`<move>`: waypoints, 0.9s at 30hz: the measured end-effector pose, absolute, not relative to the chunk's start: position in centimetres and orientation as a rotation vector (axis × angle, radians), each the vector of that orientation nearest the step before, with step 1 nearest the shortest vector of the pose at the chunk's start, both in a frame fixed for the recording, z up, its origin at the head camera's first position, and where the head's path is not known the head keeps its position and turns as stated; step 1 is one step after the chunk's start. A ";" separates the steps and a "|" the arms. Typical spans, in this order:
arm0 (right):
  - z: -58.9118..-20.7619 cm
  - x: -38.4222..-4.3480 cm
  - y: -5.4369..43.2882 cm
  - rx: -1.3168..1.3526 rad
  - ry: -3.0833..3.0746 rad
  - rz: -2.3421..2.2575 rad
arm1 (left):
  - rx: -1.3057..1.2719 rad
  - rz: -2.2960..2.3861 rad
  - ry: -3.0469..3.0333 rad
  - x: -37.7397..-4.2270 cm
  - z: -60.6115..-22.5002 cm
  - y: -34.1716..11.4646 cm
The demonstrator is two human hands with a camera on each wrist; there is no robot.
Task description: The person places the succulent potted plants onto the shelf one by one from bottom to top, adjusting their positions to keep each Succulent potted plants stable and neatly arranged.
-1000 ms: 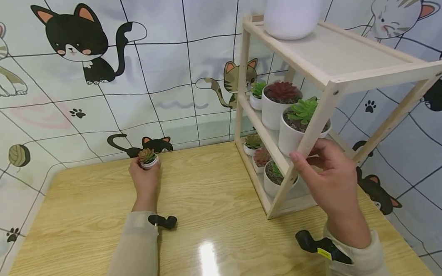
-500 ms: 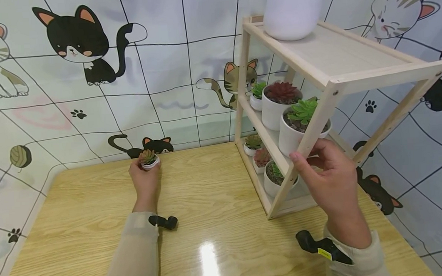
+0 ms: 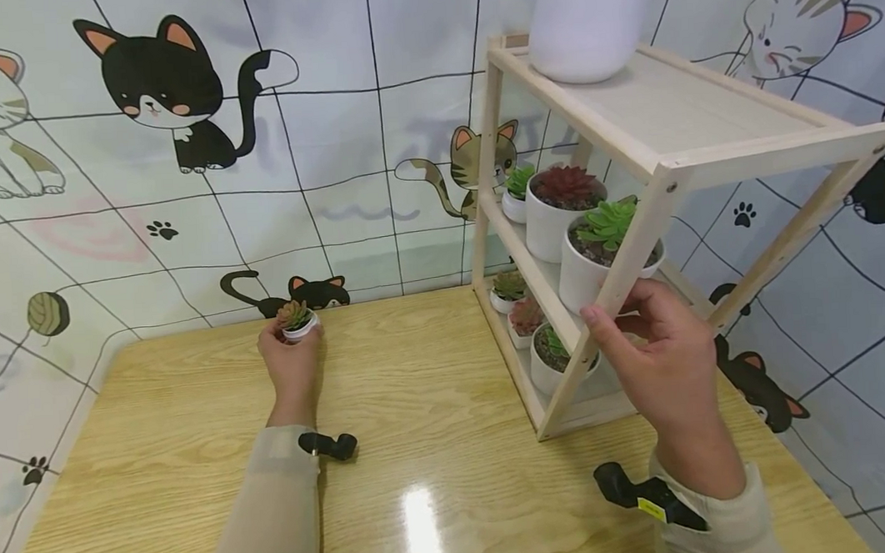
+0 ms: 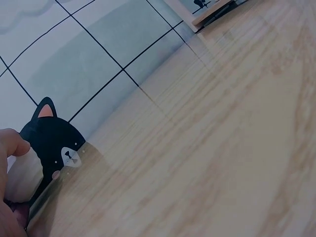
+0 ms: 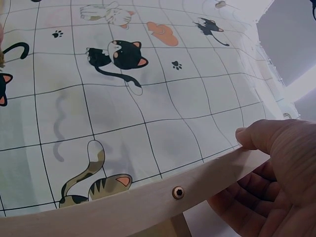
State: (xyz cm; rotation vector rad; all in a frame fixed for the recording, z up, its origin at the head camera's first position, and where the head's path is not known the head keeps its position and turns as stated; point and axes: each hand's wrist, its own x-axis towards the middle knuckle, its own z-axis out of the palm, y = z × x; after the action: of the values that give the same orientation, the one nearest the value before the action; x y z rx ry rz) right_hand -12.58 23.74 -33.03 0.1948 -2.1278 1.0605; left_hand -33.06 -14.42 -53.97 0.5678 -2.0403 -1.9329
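At the table's back edge my left hand (image 3: 292, 359) grips a small potted succulent (image 3: 294, 316) with reddish-green leaves and a white pot. The left wrist view catches part of that white pot (image 4: 24, 175) beside my fingers (image 4: 12, 143); the leaves are out of sight there. On the right stands a three-tier wooden plant shelf (image 3: 669, 164). My right hand (image 3: 664, 357) holds its front post, thumb on one side and curled fingers on the other. In the right wrist view the post (image 5: 148, 210) runs into my right hand (image 5: 291, 173).
The shelf's top holds a large white pot (image 3: 587, 31). On its middle tier are a dark red succulent (image 3: 567, 185) and green ones in white pots. Several smaller potted plants fill the bottom tier. A cat-patterned wall covering (image 3: 346, 164) borders the wooden table (image 3: 419, 395).
The head view has shifted very slightly. Both hands stay in place, the left on the potted succulent and the right on the shelf post.
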 end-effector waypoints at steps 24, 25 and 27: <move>-33.1 -12.5 23.6 0.177 -2.123 1.070 | 0.458 -1.868 -2.028 -32.0 -52.6 -14.1; -33.1 -12.5 23.7 0.179 -2.122 1.067 | 0.449 -1.871 -2.025 -32.0 -52.5 -14.0; -33.1 -12.5 23.7 0.193 -2.116 1.065 | 0.422 -1.866 -2.030 -31.9 -52.2 -13.9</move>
State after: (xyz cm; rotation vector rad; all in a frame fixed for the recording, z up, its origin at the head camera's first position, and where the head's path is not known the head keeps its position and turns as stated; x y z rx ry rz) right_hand -12.52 23.70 -33.07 0.1931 -2.1156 1.0654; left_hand -31.88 -13.86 -52.24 0.4220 -2.0301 -1.8661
